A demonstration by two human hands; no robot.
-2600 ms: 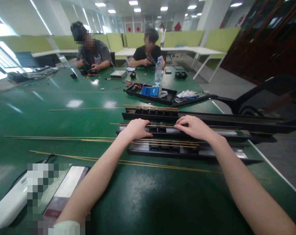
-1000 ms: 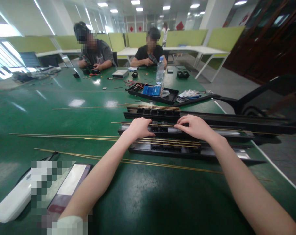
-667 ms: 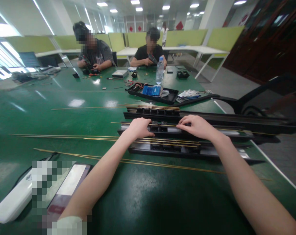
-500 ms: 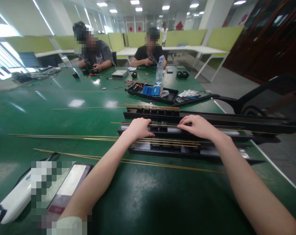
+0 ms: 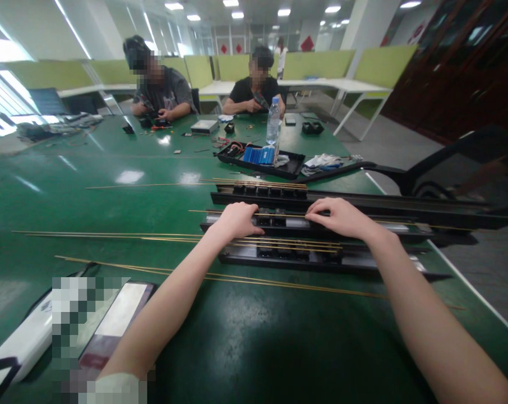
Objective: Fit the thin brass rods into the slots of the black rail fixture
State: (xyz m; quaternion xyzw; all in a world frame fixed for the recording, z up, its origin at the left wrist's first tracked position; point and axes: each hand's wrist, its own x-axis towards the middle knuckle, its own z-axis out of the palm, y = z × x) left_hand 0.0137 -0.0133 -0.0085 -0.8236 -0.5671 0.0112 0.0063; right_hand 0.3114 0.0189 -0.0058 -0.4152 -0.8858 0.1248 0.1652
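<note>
Three long black channels lie across the green table. Over the left part of the middle channel is my left hand, its thumb and fingers spread around the channel's sides. My right hand pinches a thin brass rod that runs along this channel, beside small black blocks. The near channel carries several brass rods on top. More rods rest on the far channel. Two loose rods lie nearer me on the table.
A black tray with a blue pack sits behind the channels, near a water bottle and gloves. A phone and a white device lie at the near left. Two people sit across the green table.
The view has shifted very slightly. Both hands keep nearly the same places on the middle channel and rod.
</note>
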